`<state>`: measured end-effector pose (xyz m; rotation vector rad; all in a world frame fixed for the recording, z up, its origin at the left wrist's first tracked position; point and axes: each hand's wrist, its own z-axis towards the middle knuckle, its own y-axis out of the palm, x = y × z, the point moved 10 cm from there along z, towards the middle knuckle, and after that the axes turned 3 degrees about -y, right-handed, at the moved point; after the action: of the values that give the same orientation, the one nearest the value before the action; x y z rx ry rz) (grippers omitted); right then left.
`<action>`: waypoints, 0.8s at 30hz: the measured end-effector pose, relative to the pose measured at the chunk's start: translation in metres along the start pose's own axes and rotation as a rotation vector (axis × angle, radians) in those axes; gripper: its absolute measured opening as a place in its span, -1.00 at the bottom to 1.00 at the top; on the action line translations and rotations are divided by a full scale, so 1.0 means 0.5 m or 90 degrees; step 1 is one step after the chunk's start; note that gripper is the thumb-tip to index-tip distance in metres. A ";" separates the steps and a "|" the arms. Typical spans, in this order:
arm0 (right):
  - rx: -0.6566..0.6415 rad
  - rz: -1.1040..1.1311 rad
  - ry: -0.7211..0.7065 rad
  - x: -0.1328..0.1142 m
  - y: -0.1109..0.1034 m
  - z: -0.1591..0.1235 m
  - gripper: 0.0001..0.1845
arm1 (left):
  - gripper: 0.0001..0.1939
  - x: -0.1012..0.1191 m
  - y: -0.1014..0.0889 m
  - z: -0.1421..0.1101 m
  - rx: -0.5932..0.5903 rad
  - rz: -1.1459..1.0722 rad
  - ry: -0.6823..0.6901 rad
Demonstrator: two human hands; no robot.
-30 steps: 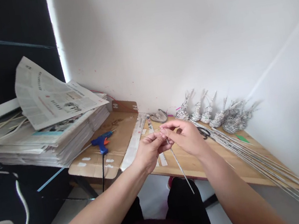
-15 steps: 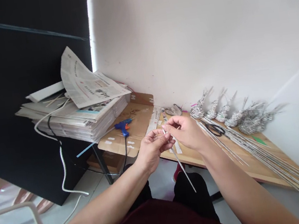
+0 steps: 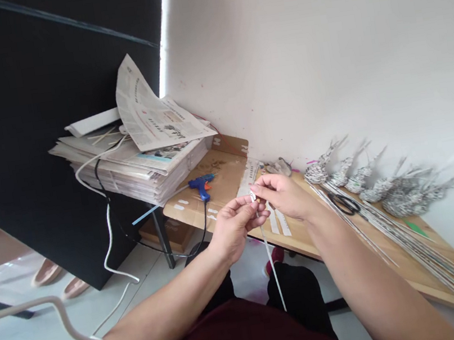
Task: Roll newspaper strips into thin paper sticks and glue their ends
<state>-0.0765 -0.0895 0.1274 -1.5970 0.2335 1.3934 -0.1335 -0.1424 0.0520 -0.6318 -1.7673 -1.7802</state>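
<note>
Between my two hands is a thin rolled paper stick [image 3: 272,268], its long end hanging down over my lap. My left hand [image 3: 237,221] pinches it near the top, thumb over the fingers. At its upper tip, the thumb and index finger of my right hand [image 3: 279,193] are closed on the printed paper end. The fingers partly hide that end. Both hands are held above the front edge of the wooden table [image 3: 304,232]. Just beyond them lie cut newspaper strips [image 3: 278,222].
On the left rises a newspaper stack [image 3: 146,176] beside a blue glue gun [image 3: 203,186] on cardboard [image 3: 226,161]. Black-handled scissors [image 3: 345,203] and a bundle of paper sticks [image 3: 428,259] lie at right. Several woven paper pieces [image 3: 356,179] line the wall. A white cable [image 3: 112,244] hangs at left.
The view has swung left, so the table and its contents appear farther right. Both hands stay together on the paper stick, whose hanging end now points more steeply down.
</note>
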 end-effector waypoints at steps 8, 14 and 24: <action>-0.043 -0.002 -0.009 0.001 0.027 0.035 -0.70 | -0.73 0.019 -0.030 -0.001 0.028 -0.011 0.007; -0.071 -0.004 -0.042 -0.017 0.057 0.064 -0.71 | -0.73 0.042 -0.060 -0.002 0.065 -0.014 0.021; -0.036 -0.142 -0.026 0.043 0.126 0.177 -0.61 | -0.74 0.109 -0.175 -0.046 0.171 -0.033 0.073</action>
<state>-0.1705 -0.0471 0.0871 -1.5864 -0.0091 1.2689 -0.2315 -0.1693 0.0229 -0.3701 -1.9121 -1.5418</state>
